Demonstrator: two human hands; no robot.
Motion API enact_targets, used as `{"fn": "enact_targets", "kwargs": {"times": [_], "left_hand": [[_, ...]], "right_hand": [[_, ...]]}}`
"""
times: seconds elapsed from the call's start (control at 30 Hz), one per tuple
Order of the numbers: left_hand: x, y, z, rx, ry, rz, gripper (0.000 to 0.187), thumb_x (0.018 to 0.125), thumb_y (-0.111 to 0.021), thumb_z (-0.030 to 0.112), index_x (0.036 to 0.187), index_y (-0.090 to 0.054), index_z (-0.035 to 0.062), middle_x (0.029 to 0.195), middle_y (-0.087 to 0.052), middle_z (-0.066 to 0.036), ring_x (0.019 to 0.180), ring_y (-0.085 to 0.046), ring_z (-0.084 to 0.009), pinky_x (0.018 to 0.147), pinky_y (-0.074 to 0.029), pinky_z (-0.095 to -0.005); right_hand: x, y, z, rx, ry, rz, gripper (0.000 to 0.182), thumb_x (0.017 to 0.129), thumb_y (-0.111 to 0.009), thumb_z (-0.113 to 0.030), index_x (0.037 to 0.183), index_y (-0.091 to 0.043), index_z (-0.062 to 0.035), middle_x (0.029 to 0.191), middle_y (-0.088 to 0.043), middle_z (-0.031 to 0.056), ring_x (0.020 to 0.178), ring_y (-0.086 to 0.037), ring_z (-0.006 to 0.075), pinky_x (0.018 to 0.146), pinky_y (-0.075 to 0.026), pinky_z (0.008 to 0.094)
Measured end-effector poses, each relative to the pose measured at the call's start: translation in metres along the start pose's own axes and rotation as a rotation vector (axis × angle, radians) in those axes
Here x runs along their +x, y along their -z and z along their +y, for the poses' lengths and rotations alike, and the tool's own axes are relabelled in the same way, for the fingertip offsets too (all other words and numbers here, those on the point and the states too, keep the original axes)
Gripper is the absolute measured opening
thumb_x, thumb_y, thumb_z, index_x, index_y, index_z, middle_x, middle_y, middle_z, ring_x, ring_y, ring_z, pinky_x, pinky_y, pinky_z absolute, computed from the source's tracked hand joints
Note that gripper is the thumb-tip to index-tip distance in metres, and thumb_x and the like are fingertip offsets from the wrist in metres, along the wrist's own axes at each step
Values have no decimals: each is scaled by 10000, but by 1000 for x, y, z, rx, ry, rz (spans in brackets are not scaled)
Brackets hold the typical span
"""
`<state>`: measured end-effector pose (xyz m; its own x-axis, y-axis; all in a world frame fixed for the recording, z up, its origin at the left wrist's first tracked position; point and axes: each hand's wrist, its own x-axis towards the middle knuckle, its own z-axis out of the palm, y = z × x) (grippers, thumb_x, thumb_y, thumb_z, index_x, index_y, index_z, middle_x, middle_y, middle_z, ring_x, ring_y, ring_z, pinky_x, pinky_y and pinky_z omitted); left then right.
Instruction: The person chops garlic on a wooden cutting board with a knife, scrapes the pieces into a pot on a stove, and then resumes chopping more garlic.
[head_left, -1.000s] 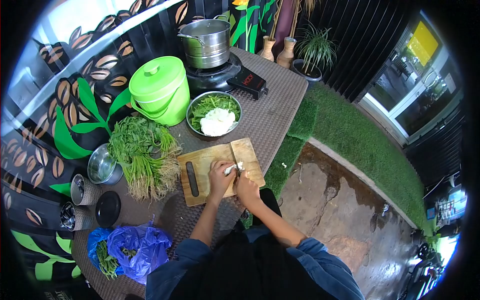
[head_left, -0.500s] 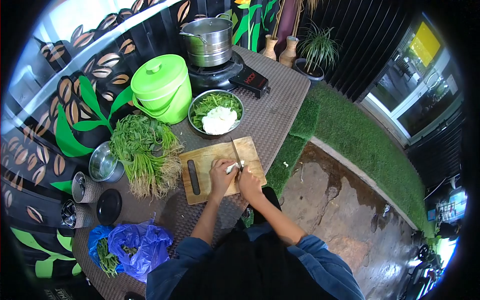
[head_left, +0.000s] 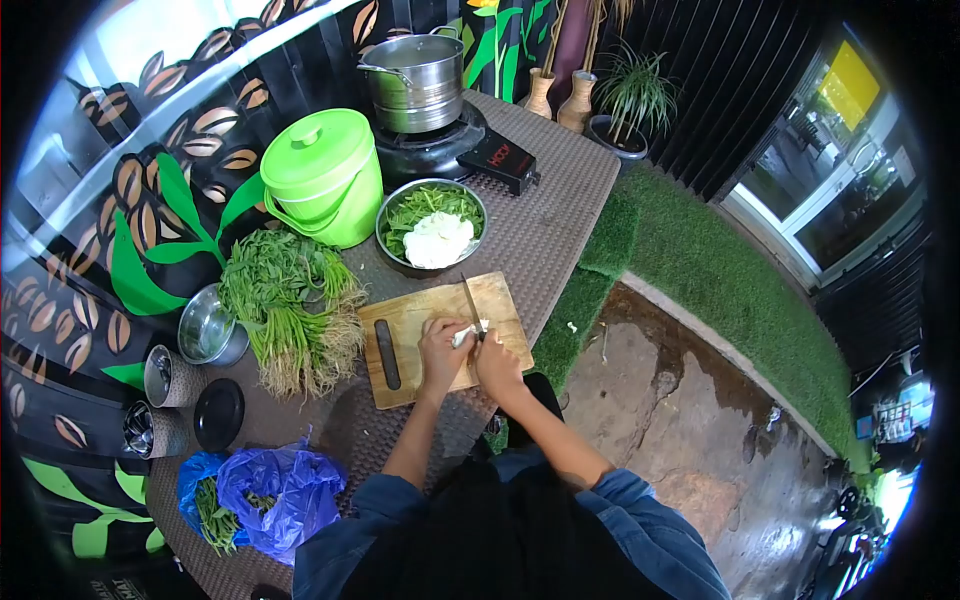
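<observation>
On the wooden cutting board (head_left: pixel 412 312), my left hand (head_left: pixel 440 350) holds a small white piece of food (head_left: pixel 464 336), its fingers closed round it. My right hand (head_left: pixel 497 365) is wrapped round the handle of a knife (head_left: pixel 470 300), whose blade points away from me across the board, beside the white piece. Small white bits lie near the blade. Just beyond the board stands a metal bowl (head_left: pixel 483 240) with chopped green leaves (head_left: pixel 425 207) and a white mass (head_left: pixel 438 241) on top.
Left of the board lies a bunch of rooted greens (head_left: pixel 290 300). Behind are a lidded green bucket (head_left: pixel 325 180) and a steel pot (head_left: pixel 418 90) on a stove (head_left: pixel 420 152). A small bowl (head_left: pixel 210 325), cups (head_left: pixel 165 375) and blue bags (head_left: pixel 285 495) stand at the left.
</observation>
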<state>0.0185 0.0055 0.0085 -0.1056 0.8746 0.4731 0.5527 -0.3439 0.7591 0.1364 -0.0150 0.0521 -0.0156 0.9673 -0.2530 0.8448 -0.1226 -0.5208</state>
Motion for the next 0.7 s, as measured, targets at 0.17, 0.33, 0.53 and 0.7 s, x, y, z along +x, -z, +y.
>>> {"fn": "enact_targets", "kwargs": {"times": [0.17, 0.33, 0.53, 0.7], "left_hand": [[0, -2, -3, 16, 2, -10, 194, 727, -735, 82, 921, -734, 74, 895, -639, -55, 883, -561, -208, 702, -471, -308], [1, -2, -4, 8, -13, -4, 184, 711, -736, 82, 894, -734, 70, 874, -637, -55, 883, -559, -219, 734, -471, -325], [1, 0, 0, -13, 30, -15, 205, 699, -739, 86, 902, -721, 58, 891, -632, -65, 895, -559, -245, 780, -468, -354], [-4, 1, 9, 55, 49, 97, 322, 710, -753, 127, 1007, -665, 39, 934, -626, -94, 901, -558, -285, 790, -466, -376]], "right_hand": [[-2, 37, -7, -49, 61, -84, 380, 924, -477, -270, 1103, -428, 62, 907, -624, 314, 872, -648, 408, 743, -510, 516], [-16, -14, 3, -137, 52, 82, 372, 929, -465, -269, 1106, -426, 56, 819, -642, 272, 792, -659, 403, 683, -528, 489], [5, 3, 7, -31, 75, 37, 359, 938, -450, -292, 1059, -433, 45, 836, -639, 292, 793, -650, 429, 699, -522, 495], [1, 20, 9, -95, 112, 19, 381, 951, -431, -318, 1056, -433, 49, 849, -631, 306, 820, -638, 450, 727, -510, 508]]}}
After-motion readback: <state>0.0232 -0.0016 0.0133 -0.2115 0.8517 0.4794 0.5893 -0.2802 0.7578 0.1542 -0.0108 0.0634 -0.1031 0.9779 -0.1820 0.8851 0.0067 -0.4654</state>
